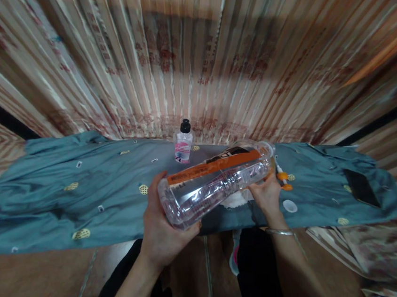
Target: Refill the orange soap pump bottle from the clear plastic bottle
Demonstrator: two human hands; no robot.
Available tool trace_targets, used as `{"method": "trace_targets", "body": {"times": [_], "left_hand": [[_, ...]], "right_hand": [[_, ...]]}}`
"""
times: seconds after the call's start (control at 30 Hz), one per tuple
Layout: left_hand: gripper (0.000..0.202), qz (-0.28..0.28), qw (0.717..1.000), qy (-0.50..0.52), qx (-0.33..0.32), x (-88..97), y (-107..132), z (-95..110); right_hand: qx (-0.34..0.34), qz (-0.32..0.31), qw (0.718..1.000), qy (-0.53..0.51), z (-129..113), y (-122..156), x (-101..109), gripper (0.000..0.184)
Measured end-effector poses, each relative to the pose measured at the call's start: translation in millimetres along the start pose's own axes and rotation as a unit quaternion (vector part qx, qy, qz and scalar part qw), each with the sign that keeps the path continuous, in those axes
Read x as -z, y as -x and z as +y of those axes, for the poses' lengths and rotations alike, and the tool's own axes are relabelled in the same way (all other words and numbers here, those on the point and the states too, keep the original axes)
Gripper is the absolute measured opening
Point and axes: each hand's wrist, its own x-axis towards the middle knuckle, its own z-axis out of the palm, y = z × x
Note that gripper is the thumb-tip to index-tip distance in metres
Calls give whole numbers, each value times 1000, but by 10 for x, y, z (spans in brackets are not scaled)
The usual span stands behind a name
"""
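A large clear plastic bottle (pixel 220 184) with an orange and black label lies tilted in the air, its neck end raised to the right. My left hand (pixel 168 232) is wrapped round its base end. Near the neck, my right hand (pixel 265 191) grips the bottle from below, with its fingers partly hidden behind it. Beside the right hand is a white, stick-like item with orange ends (pixel 283 177); I cannot make out its kind. Under the bottle a white tissue or cloth (pixel 235 200) shows in part. A round white cap (pixel 290 206) lies right of my right wrist.
A small bottle with a black cap (pixel 183 147) and pink label stands behind the large bottle. A dark phone (pixel 360 187) lies at the right. Blue-green patterned cloth (pixel 115 204) covers the narrow table. A pleated, printed curtain (pixel 189 64) hangs close behind it.
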Motion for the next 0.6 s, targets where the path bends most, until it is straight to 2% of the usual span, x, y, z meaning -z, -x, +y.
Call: {"method": "trace_targets", "body": {"times": [0.13,0.4,0.6], "left_hand": [[95,-16,1000,-3,17,26,5,-14],[98,-57,996,-49,-40,109,28,-240],[95,-6,997,-57,-49,36,73,-198]], "right_hand": [[-13,6,1000,-13,-21,24,-1,57],[-8,0,1000,-23,-22,29,-30,63],[-15,1,999,-34,-16,33,-42,66]]}}
